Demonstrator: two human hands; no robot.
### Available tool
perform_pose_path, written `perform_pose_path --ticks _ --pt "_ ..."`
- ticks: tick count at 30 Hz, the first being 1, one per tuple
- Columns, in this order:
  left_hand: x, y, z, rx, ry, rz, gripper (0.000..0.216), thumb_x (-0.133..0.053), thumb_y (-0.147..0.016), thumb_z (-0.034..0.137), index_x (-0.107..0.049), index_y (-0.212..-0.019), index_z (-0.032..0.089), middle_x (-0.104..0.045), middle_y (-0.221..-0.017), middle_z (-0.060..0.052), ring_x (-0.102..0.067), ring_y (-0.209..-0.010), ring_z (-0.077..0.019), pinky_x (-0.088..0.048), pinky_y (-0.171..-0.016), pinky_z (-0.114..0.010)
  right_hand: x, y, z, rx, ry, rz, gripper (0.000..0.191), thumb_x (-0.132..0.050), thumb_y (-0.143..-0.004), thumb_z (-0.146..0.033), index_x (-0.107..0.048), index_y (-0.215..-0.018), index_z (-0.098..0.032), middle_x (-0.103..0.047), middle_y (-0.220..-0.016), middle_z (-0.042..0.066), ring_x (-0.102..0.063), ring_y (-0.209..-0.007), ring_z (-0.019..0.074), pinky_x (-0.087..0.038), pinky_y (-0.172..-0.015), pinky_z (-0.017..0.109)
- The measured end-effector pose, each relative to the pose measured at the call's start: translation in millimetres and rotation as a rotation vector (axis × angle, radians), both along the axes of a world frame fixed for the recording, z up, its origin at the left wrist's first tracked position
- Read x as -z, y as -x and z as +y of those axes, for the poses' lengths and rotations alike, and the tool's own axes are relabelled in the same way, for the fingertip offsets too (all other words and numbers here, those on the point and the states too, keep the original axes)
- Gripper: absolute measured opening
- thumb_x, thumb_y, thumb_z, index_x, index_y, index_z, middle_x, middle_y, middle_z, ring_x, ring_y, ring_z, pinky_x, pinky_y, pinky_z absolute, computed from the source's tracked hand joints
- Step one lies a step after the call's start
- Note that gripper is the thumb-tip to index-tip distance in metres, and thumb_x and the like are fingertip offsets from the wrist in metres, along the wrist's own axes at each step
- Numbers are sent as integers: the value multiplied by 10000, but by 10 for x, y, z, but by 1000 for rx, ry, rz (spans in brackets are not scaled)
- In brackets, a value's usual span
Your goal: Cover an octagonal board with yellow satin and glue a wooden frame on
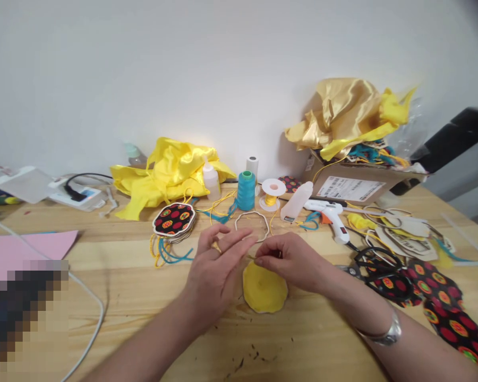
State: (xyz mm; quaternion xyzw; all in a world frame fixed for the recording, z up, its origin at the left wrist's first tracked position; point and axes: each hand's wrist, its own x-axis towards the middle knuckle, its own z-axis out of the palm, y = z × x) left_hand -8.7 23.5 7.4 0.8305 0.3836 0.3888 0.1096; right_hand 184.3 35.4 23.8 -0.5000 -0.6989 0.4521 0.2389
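Observation:
My left hand (219, 262) is raised over the table, fingers reaching right, with a bit of thin yellow cord (216, 245) showing between them. Beside it, my right hand (287, 260) is closed in a pinch at the fingertips, on what looks like the same cord; most of it is hidden by the fingers. Just below the hands lies a yellow fabric-covered scalloped disc (265, 289). Behind the fingertips, a thin scalloped wooden frame (268, 225) lies on the table. To the left, a stack of scalloped pieces topped with dark patterned fabric (174, 219) trails yellow and teal cords.
Behind stand a teal thread spool (246, 192), a white spool (273, 192), glue bottles (297, 202) and yellow satin (159, 175). Rightward are a glue gun (330, 212), black-handled scissors (376, 265), patterned fabric (458, 329) and a full cardboard box (342, 183). A white cable (97, 297) crosses the left side.

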Motion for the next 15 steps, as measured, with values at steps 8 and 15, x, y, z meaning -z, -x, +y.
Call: perform_pose_path --ticks 8,15 --pt "42 -41 23 44 72 166 263 -489 -859 166 -679 -1026 238 -736 -916 -45 -541 -976 -260 -342 -891 -462 -1 -13 -8 -49 -17 0 183 -555 -785 -241 -714 -713 -184 -592 -597 -15 -468 -559 116 -334 -524 233" --pt "-37 -19 15 -170 488 21 200 -510 -842 278 -697 -837 206 -703 -735 -36 -622 -703 -193 -446 -661 -298 -88 -139 45 57 -191 -317 202 -502 -810 -197 -687 -731 -180 -677 -721 42 -557 -665 167 -365 -608 277"
